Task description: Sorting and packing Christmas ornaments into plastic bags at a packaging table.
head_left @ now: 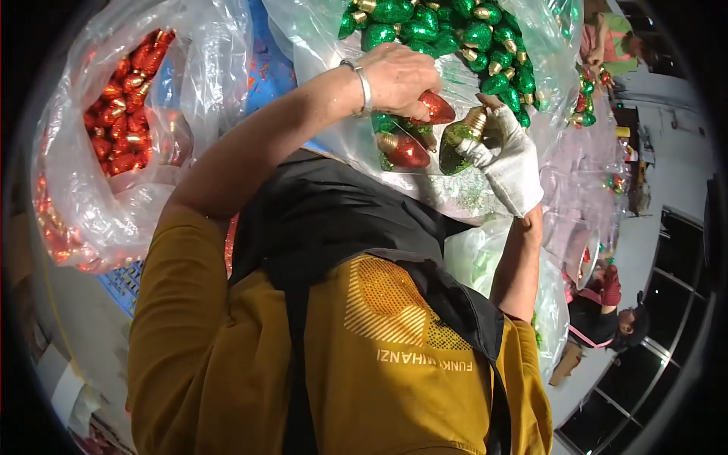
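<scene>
My bare left hand point(402, 80), with a bracelet at its wrist, has its fingers closed on a red glitter bulb ornament point(437, 108). On my right hand point(509, 155) is a white glove. Its fingers grip a dark green glitter bulb ornament point(455, 148) with a gold cap, held tilted beside the red one. Just below my left hand, another red bulb ornament point(409, 153) with a gold cap lies in what looks like clear plastic packing, with some green showing next to it. Green glitter specks point(466, 193) are scattered on the surface beneath my hands.
Behind my hands, a clear plastic bag point(307, 38) holds many green bulb ornaments point(421, 26). At the left, another bag point(220, 61) holds red ones point(121, 114), above a blue crate point(125, 284). Other people point(595, 318) work along the right side.
</scene>
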Demonstrator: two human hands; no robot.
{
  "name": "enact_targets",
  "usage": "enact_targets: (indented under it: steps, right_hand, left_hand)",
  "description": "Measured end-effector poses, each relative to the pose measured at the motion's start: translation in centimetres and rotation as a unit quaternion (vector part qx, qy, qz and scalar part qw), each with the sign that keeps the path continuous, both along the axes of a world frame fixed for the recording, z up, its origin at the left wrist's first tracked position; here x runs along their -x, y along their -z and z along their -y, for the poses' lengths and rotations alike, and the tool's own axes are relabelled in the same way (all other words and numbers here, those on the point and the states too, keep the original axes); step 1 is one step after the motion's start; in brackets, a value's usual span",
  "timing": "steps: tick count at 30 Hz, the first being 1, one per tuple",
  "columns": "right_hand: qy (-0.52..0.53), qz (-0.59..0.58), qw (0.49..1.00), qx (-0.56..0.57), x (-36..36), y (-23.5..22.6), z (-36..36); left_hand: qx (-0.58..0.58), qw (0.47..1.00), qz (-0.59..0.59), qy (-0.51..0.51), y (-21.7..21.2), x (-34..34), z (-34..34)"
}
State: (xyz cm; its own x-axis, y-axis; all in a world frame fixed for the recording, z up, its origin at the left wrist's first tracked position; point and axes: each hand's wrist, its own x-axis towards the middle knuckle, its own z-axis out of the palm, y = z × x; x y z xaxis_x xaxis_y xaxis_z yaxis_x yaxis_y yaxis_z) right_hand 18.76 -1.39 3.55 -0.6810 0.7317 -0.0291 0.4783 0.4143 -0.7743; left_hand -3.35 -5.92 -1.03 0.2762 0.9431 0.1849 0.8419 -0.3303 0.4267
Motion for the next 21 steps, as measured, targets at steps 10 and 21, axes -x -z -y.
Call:
enact_targets:
  steps: [10, 21]
  right_hand:
    - [0.048, -0.153, 0.978, 0.134, 2.0, 2.4, 1.1]
    - [-0.011, -0.023, 0.997, 0.072, 3.9, 2.8, -1.4]
  left_hand:
    - [-0.016, 0.995, 0.093, 0.024, 1.4, 1.7, -1.1]
    - [0.147, 0.985, 0.085, 0.037, -0.3, 1.9, -2.6]
